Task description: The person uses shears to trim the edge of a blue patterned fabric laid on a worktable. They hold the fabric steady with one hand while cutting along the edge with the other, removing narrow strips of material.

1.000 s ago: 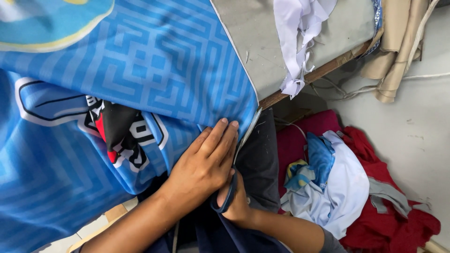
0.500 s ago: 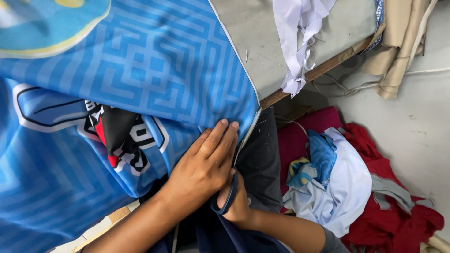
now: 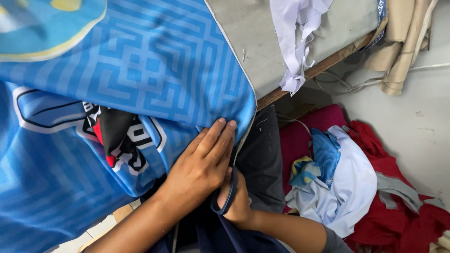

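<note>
Two hands work together: left hand (image 3: 199, 168) presses flat the blue maze-patterned jersey fabric (image 3: 140, 84); right hand (image 3: 236, 201) grips dark-handled scissors (image 3: 225, 199); keeping the edge taut would steady trimming.

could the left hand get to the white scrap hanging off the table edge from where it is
Probably yes: the left hand lies flat on the blue fabric, and only bare table lies between it and the white scrap.

The right hand (image 3: 239, 206) lies mostly under the left hand (image 3: 201, 168) — scissor blades (image 3: 225, 199) hidden.
</note>
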